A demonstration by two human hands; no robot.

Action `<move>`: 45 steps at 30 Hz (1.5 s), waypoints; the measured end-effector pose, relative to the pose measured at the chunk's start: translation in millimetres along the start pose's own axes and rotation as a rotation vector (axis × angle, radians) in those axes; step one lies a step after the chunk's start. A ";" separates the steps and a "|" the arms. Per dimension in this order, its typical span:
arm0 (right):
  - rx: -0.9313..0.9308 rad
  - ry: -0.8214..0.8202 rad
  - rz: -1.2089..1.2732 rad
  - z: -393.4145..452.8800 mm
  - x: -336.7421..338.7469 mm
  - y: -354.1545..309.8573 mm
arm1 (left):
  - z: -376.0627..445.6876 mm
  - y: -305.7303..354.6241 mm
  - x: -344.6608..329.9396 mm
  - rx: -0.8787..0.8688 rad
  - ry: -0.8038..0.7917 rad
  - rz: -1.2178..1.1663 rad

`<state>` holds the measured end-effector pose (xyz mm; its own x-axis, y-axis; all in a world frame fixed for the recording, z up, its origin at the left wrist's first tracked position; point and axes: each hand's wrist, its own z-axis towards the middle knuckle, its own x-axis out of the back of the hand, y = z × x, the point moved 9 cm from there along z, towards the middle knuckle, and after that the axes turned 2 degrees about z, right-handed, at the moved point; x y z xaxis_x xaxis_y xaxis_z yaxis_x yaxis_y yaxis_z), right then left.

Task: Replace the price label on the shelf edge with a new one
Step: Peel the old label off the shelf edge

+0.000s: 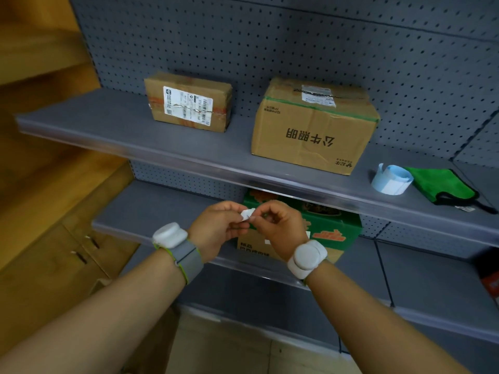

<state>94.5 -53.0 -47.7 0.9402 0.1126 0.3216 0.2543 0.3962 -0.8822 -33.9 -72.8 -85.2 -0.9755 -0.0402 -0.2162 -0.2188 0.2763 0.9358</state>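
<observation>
Both your hands meet in front of the lower shelf, just below the clear plastic label strip (189,157) that runs along the edge of the upper grey metal shelf (108,114). Your left hand (216,228) and your right hand (278,225) each have a pinching grip, fingers curled, on one small crumpled white paper label (248,213) held between them, well clear of any shelf edge. Whether this is the old label being balled up or a new one being peeled from its backing cannot be told; the crumpling suggests the old one.

If so, the removal step looks finished and disposal is in hand. The next move would call for a fresh label: the curled roll of light blue and white label paper (391,180) lies on the upper shelf to your right, just beside the green microfibre cloth with black trim (442,184). You would need to free one hand, reach there, and separate a single label without creasing it, then slide or press it squarely into the strip.

Two brown cardboard boxes (313,125) stand further back on that shelf, apart from your reach path.
</observation>
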 end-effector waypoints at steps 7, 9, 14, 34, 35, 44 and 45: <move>-0.170 0.010 0.103 3.2 -26.0 10.8 | -13.7 -9.5 10.1 0.038 -0.073 -0.145; -0.207 0.012 0.114 4.6 -33.9 11.8 | -15.4 -10.3 16.0 0.044 -0.069 -0.158; -0.242 0.009 0.123 9.5 -56.9 8.2 | -17.4 -6.0 42.6 0.040 -0.035 -0.119; -0.302 -0.099 0.329 21.7 -159.4 -19.8 | -31.2 13.9 184.9 -0.111 0.206 0.431; -0.296 -0.140 0.249 22.2 -166.1 -19.7 | -32.3 15.4 187.6 -0.125 0.191 0.465; -0.319 -0.324 -0.020 11.7 -217.6 -14.5 | -39.4 19.1 206.2 -0.191 0.127 0.636; -0.343 -0.343 -0.024 9.6 -221.9 -13.1 | -40.3 17.8 210.4 -0.190 0.137 0.641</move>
<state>-119.7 -74.4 -104.3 0.8191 0.4235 0.3870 0.3893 0.0852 -0.9172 -244.0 -115.0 -102.8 -0.9049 -0.0494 0.4228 0.4156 0.1130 0.9025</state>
